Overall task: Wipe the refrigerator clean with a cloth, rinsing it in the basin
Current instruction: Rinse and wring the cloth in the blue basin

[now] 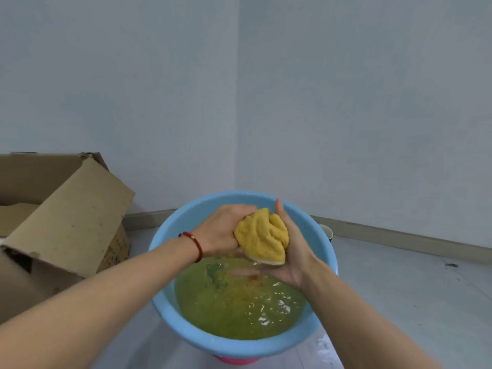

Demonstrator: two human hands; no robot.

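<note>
A bunched yellow cloth (262, 237) is squeezed between both hands just above a light blue basin (170, 227). My left hand (222, 230) grips the cloth from the left, its wrist wearing a red bracelet. My right hand (288, 251) cups the cloth from the right and below, with the fingers wrapped under it. The basin holds cloudy yellow-green water (239, 307) with ripples and glints. No refrigerator is in view.
An open cardboard box (66, 217) stands on the floor left of the basin, its flap leaning towards it. Something pink (235, 360) shows under the basin's near edge. A cup rim (327, 230) peeks out behind the basin on the right. The room's corner walls stand behind.
</note>
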